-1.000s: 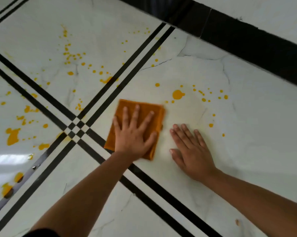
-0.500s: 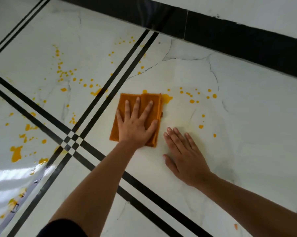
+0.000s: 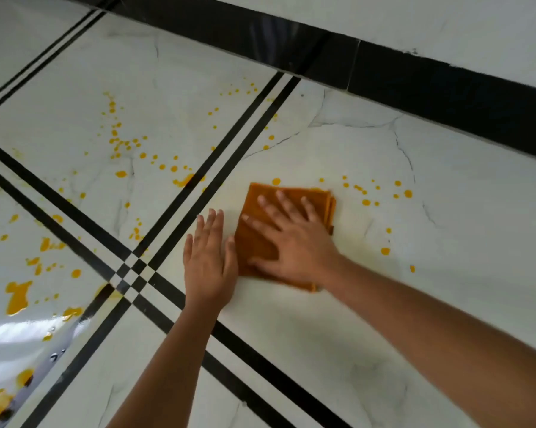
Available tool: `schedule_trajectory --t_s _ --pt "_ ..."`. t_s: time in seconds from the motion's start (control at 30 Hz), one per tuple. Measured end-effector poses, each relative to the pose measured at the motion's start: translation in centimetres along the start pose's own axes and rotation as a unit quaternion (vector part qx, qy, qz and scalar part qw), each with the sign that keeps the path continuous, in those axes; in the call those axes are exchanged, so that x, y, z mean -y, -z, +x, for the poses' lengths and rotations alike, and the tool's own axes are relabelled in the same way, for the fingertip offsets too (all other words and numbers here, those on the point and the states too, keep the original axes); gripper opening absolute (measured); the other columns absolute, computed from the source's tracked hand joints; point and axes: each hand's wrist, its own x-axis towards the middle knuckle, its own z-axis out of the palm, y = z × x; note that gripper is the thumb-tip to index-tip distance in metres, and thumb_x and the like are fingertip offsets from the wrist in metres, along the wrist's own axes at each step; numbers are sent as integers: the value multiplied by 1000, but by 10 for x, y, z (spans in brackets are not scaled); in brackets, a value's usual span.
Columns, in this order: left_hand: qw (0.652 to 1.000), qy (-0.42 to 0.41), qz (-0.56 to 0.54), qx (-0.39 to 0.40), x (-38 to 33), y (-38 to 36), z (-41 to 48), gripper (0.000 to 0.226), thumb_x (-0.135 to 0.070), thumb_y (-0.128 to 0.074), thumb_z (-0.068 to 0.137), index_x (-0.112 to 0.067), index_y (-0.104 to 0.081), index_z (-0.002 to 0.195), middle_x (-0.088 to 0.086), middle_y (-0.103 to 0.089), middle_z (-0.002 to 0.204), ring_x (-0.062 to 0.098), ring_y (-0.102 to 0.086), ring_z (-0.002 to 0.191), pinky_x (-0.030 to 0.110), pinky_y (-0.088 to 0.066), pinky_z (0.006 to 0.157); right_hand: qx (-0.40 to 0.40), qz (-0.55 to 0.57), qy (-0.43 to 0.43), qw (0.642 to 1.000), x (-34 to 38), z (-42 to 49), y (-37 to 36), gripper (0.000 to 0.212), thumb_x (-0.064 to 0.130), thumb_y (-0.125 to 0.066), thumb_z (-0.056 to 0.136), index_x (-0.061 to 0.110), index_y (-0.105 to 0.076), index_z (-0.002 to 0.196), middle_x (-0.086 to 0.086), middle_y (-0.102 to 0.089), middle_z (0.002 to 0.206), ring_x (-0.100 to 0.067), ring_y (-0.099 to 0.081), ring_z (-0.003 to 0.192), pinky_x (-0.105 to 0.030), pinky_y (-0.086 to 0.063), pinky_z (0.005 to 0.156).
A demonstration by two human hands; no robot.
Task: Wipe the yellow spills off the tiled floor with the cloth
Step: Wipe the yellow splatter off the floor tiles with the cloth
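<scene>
Half a second earlier my left hand (image 3: 209,261) had been pressing the cloth (image 3: 260,239); now my right hand (image 3: 294,242) lay on it instead, fingers (image 3: 280,196) spread flat and holding it down by pressure, not gripping. The left hand rested just beside the cloth's left edge, open, palm on the tiled floor (image 3: 291,335), holding nothing.

The cloth sat at mid-frame, folded into a thick orange pad: soft, light, likely damp, and I judged it would slide easily on the glossy tile but bunch unless pressed from above across its middle. Its lower right corner was blurred, so I could not tell how neatly the layers lay.

Yellow drops (image 3: 365,202) were scattered just right of the cloth, with open tile beyond. More spills (image 3: 121,173) lay at upper left across the black lines (image 3: 198,186), and larger puddles (image 3: 17,298) at lower left. The black skirting (image 3: 445,97) closed the upper edge.
</scene>
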Motion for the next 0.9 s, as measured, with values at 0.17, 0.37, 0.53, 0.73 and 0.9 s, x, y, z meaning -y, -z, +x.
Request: schedule_trajectory --t_s 0.17,0.37,0.53,0.73,0.9 --pt "995 4 90 42 -21 -13 12 70 -54 0 85 -22 -4 148 -4 -2 157 9 11 142 34 9 115 -34 9 -213 976 -66 25 20 63 67 -22 88 44 -14 146 -2 -5 159 -31 -1 145 -56 -2 113" --pt "986 -18 144 76 -37 -24 8 72 -54 5 83 -25 1 148 -4 3 157 11 12 142 36 9 113 -40 -7 -56 998 -56 -17 8 58 61 -24 86 44 -35 140 -2 -31 153 -32 -24 141 -59 -20 108" --pt "983 -50 152 93 -53 -35 1 70 -54 6 83 -26 6 147 -4 6 157 13 12 142 36 10 112 -78 21 -291 953 -77 -46 11 58 59 -20 90 41 -28 144 -3 -22 156 -34 -15 144 -59 -12 111" --pt "979 -73 159 101 -65 -49 -6 68 -54 2 86 -25 3 147 -2 2 157 16 7 143 38 6 114 -50 -2 -153 987 -75 -80 5 53 59 -25 90 44 -35 140 0 -32 152 -31 -27 141 -58 -20 108" --pt "981 -56 152 105 -70 -50 -14 67 -54 8 83 -27 12 144 -3 6 157 14 10 143 37 7 114 -113 166 -244 949 -61 -74 24 52 46 -23 96 22 -58 126 -5 -60 129 -29 -42 132 -50 -24 109"
